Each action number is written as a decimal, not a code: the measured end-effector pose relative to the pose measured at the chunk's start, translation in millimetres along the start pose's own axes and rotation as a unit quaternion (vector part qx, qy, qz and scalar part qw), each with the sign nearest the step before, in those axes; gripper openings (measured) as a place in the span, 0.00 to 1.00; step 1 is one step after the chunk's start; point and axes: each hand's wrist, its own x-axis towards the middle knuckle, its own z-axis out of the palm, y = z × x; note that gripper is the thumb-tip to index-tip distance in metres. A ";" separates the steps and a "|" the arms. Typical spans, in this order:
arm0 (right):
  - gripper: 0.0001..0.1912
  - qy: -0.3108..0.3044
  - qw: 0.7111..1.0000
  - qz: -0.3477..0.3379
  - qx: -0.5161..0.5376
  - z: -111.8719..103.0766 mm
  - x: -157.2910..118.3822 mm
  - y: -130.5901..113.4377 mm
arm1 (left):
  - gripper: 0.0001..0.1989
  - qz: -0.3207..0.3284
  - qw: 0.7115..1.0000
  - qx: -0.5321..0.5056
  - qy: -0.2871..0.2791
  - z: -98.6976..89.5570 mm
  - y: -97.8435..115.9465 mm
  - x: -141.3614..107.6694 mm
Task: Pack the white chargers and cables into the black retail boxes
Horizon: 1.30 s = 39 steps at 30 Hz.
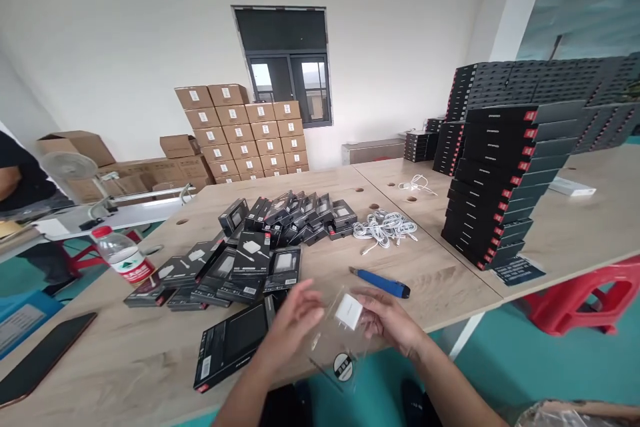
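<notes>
Hands: left hand (299, 313), lower centre of the frame, fingers loosely parted, grasping nothing I can make out; right hand (391, 321), just beside it, pinching the white charger (349, 311).
Charger: lower centre, between the hands; clear plastic (325, 345) lies around or against it, I cannot tell which, bearing a round sticker (343, 367).
Black box: a windowed box (233, 345), lying just left of the left hand.
Blue tool: a slim blue tool (383, 282), on the table (327, 267) above the right hand.
Boxed chargers: a loose heap (254, 255), left of centre.
Cables: white cables (385, 230), bundled right of the heap.
Margins: I note a bottle (131, 267) at left, a tall box stack (500, 180) at right, cartons (247, 133) behind.
</notes>
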 end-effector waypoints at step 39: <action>0.31 0.000 0.985 -0.082 0.153 51.4 -24.8 4.0 | 0.47 0.110 0.816 0.563 -0.073 -30.5 41.5 -24.0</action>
